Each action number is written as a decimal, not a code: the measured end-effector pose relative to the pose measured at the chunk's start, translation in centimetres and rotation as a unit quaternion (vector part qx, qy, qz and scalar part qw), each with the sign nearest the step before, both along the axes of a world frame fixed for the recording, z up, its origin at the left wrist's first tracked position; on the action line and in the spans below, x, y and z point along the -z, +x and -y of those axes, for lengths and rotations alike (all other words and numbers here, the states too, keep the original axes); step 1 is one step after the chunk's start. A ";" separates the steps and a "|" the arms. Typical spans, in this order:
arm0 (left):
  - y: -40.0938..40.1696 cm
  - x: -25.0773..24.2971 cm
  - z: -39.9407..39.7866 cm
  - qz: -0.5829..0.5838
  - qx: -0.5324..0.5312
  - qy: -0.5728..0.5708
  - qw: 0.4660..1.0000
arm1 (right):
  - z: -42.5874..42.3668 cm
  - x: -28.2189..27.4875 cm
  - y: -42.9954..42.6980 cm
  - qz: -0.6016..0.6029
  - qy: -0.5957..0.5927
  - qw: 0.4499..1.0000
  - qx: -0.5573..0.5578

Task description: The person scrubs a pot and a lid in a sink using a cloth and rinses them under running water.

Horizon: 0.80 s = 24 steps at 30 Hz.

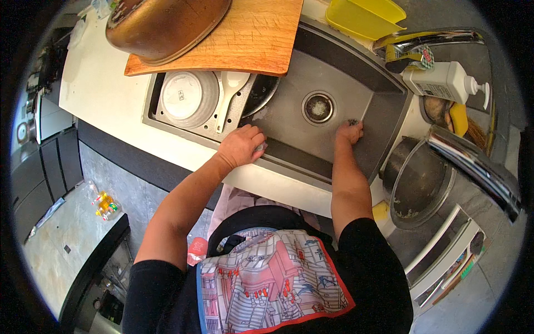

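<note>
My left hand (242, 144) rests on the front rim of a dark sink (283, 89). Its fingers are curled round a small greyish, crumpled-looking thing (261, 147), mostly hidden by the hand. Down in the basin, near its right wall, is my right hand (349, 132). A small dark thing, perhaps a scouring pad (353, 122), shows at its fingertips; the fingers hide the rest. Between the hands and farther back lies the round drain strainer (318, 108), with pale residue in it.
A wooden cutting board (254, 37) bridges the sink's back left, bearing a large brown pot (162, 29). Under its edge, a perforated tray holds an upturned white bowl (182, 95) and a white rice paddle (227, 98). Right stand a pump bottle (438, 81), chrome faucet (471, 160) and metal pot (421, 183).
</note>
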<state>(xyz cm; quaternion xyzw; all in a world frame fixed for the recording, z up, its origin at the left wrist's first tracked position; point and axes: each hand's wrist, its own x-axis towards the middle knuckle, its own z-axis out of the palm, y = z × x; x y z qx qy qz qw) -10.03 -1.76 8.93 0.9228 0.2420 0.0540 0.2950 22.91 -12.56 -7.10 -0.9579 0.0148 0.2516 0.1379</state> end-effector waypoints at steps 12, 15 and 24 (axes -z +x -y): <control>0.3 -0.1 -0.1 0.023 -0.029 0.007 0.999 | -3.4 0.7 -0.1 0.017 0.250 0.871 -0.422; 0.0 -0.4 -0.2 0.015 -0.022 0.004 1.000 | -4.3 -0.2 0.3 0.089 0.246 0.931 -0.253; 0.6 -0.2 -0.2 0.013 -0.017 0.010 1.000 | -4.0 0.5 0.5 0.125 0.171 0.835 -0.509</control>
